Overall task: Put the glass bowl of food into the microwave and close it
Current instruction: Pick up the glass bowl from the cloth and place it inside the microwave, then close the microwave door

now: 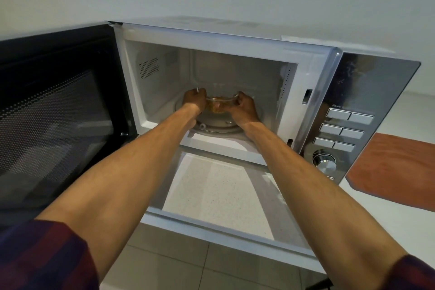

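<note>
inside the microwave, left hand and right hand clasp the bowl over the turntable; next, likely let go, withdraw, swing the door closed.

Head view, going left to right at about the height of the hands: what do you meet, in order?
Open microwave door → left hand → glass bowl of food → right hand → control panel buttons → orange cloth on the counter.
</note>
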`<state>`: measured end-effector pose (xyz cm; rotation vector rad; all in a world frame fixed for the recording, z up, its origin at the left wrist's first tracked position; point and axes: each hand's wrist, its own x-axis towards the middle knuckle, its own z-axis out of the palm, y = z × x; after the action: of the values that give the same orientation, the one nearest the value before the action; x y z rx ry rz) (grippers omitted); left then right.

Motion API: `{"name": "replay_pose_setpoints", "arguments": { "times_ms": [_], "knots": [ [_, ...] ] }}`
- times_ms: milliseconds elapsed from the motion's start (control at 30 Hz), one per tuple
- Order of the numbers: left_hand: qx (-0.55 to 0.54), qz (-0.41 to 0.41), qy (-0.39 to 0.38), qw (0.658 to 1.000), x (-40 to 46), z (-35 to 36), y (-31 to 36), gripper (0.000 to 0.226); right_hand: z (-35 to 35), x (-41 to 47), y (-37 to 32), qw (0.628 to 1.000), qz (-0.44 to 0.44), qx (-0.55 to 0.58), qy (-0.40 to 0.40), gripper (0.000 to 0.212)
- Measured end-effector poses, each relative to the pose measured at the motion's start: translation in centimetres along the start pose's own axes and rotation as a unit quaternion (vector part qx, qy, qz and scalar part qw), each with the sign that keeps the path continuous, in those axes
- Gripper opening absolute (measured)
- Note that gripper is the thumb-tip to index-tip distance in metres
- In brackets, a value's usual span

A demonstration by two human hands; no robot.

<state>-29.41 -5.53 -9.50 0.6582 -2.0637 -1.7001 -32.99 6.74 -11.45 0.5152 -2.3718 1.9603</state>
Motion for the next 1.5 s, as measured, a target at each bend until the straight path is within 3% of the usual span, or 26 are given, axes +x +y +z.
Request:
{"name": "replay_pose_setpoints", "arguments": {
  "times_ms": [167,333,467,600,733,833,967,1100,1267,1400,1500],
  "knots": [
    [-0.006,-0.002,-0.008,1.0,0.2,0.1,-0.1,0.038,0.0,0.2,0.1,1.0,-0.008,-0.003,-0.003,0.052],
    [-0.002,-0.005,-0.029,1.0,0.3,-0.1,0.1,0.031,0.0,0.4,-0.1,1.0,-0.009,-0.012,-0.023,0.062],
    [-0.009,0.007,-0.023,1.0,-0.3,-0.5,0.5,0.045,-0.1,-0.4,-0.6,0.999,-0.025,-0.045,-0.007,0.072],
    [0.042,0.075,0.015,0.996,-2.7,-1.1,0.2,0.04,-0.7,-2.4,-1.5,0.999,-0.02,-0.032,0.037,0.053],
    [0.13,0.172,0.027,0.976,-6.6,-1.9,-1.0,0.042,-2.3,-6.0,-2.2,0.998,-0.053,-0.034,-0.005,0.057],
    [0.16,0.194,0.017,0.968,-9.3,-2.8,-1.7,0.046,-2.9,-8.7,-3.4,0.992,-0.09,-0.091,-0.006,0.049],
    [0.209,0.225,0.031,0.951,-12.9,-4.7,-1.7,0.059,-3.9,-12.6,-4.8,0.961,-0.133,-0.242,0.02,0.07],
    [0.232,0.285,0.053,0.929,-17.4,-7.0,-0.6,0.06,-4.8,-17.1,-6.5,0.931,-0.184,-0.311,0.044,0.068],
    [0.293,0.362,0.069,0.882,-22.2,-9.9,1.7,0.061,-5.9,-21.5,-8.6,0.906,-0.217,-0.362,0.033,0.066],
    [0.415,0.428,0.152,0.789,-26.1,-13.3,4.5,0.06,-7.6,-24.2,-10.3,0.876,-0.251,-0.41,0.049,0.061],
    [0.513,0.401,0.234,0.722,-28.7,-17.0,6.4,0.061,-9.1,-25.8,-11.3,0.872,-0.262,-0.41,0.055,0.056]
  ]
}}
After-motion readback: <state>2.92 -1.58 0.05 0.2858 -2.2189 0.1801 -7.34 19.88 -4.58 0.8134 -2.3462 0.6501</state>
